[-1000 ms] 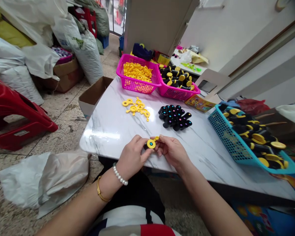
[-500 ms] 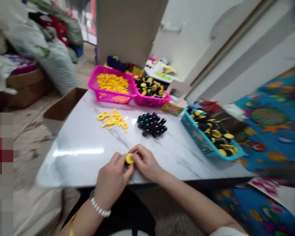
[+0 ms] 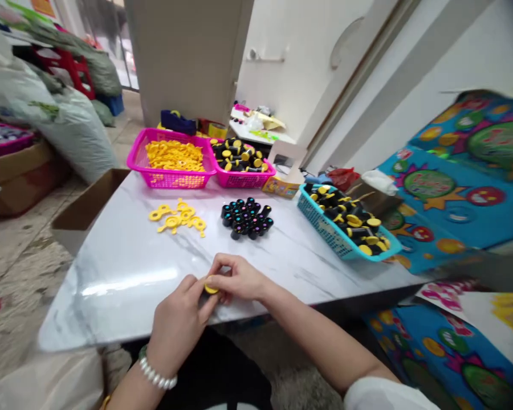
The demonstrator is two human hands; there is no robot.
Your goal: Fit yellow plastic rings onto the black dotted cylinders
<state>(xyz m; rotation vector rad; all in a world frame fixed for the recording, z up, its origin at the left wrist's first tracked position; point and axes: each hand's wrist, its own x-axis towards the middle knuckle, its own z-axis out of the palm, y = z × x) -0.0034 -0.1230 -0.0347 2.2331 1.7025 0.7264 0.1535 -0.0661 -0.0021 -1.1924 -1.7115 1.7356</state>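
Observation:
Near the table's front edge, my left hand (image 3: pixel 180 310) grips a small black piece with a round yellow cap (image 3: pixel 211 286). From the other side my right hand (image 3: pixel 239 279) closes on the same piece, its thumb on the yellow cap. Most of the black body is hidden by my fingers. Beyond my hands lies a loose group of yellow plastic pieces (image 3: pixel 177 217) with rings and arms. To their right stands a cluster of black cylinders (image 3: pixel 247 217) with small coloured tops.
At the back of the white table (image 3: pixel 123 250), one pink basket (image 3: pixel 171 180) holds yellow pieces and another pink basket (image 3: pixel 243 181) holds black-and-yellow ones. A turquoise basket (image 3: pixel 325 228) of similar pieces stands right. A cardboard box (image 3: pixel 88 205) is off the left edge.
The camera view has turned, so the table and baskets appear shifted left. My right thumb now covers more of the yellow cap; both hands still hold the piece.

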